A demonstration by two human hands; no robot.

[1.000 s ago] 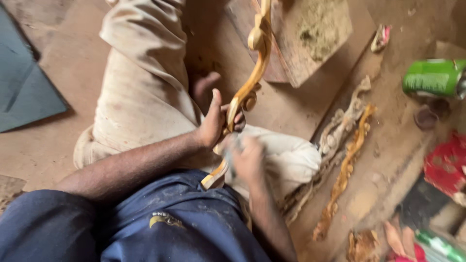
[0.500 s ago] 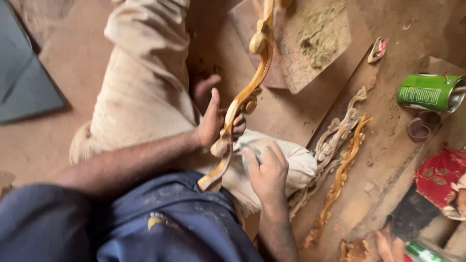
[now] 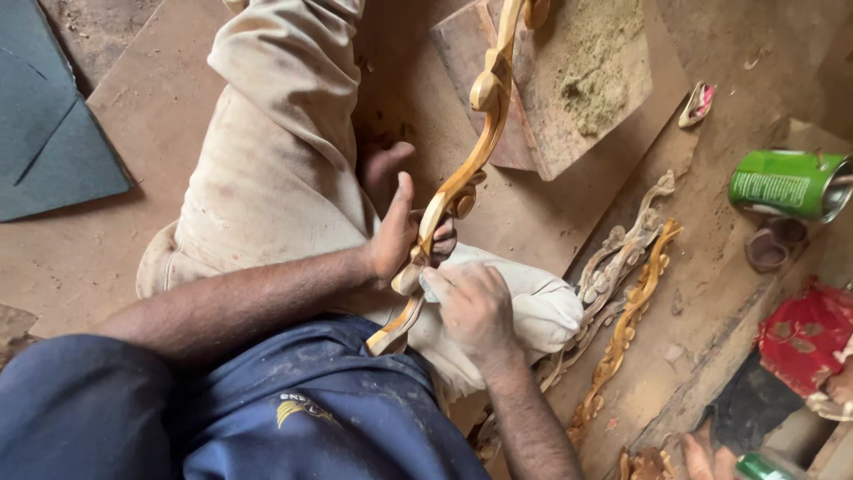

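Note:
A long carved wooden piece (image 3: pixel 475 133), orange-brown with scroll shapes, runs from the top of the view down to my lap. My left hand (image 3: pixel 404 236) is wrapped around its lower part, thumb pointing up. My right hand (image 3: pixel 471 302) presses against the carving just below the left hand, fingers bunched on something small that I cannot make out. Both hands rest over my bent knee in pale dusty trousers (image 3: pixel 275 169).
More carved wooden strips (image 3: pixel 626 284) lie on the floor to the right. A flat board with sawdust (image 3: pixel 577 80) sits at the top. A green can (image 3: pixel 786 182) lies on its side at far right, near a red cloth (image 3: pixel 804 338). Another person's fingers (image 3: pixel 697 453) show at bottom right.
My right hand has moved up along the carving to just under my left hand. The left hand keeps its hold.

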